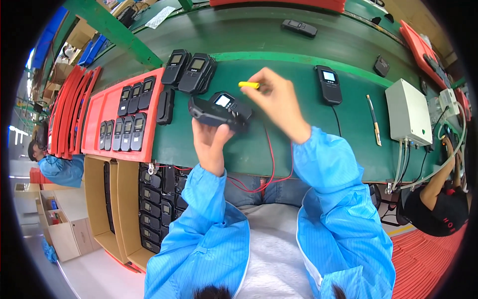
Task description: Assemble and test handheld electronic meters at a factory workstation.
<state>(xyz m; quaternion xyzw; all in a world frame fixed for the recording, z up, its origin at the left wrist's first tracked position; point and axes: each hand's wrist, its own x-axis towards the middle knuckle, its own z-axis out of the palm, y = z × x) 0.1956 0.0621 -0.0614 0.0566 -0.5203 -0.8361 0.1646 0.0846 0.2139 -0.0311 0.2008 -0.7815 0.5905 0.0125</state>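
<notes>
My left hand [209,144] is closed on a black handheld device [211,113], tilted and slightly blurred. Just behind it, partly covered, another black handheld device [234,105] shows a lit screen. My right hand [276,97], up and to the right, pinches a small yellow cylinder [248,85] between thumb and fingers. Several like devices lie stacked [196,74] on the green table [294,65] beyond my left hand. Nearby, one more dark device [166,106] lies at the red tray's edge. A thin red wire [271,149] runs from beside the devices over the table's front edge.
Left stands a red tray [93,122] of devices. A cardboard box [130,209] holds more below. On the right are a lit device [329,84] on a cable, a pen-like stick [373,119] and a white box [406,112]. Two other people are at the sides.
</notes>
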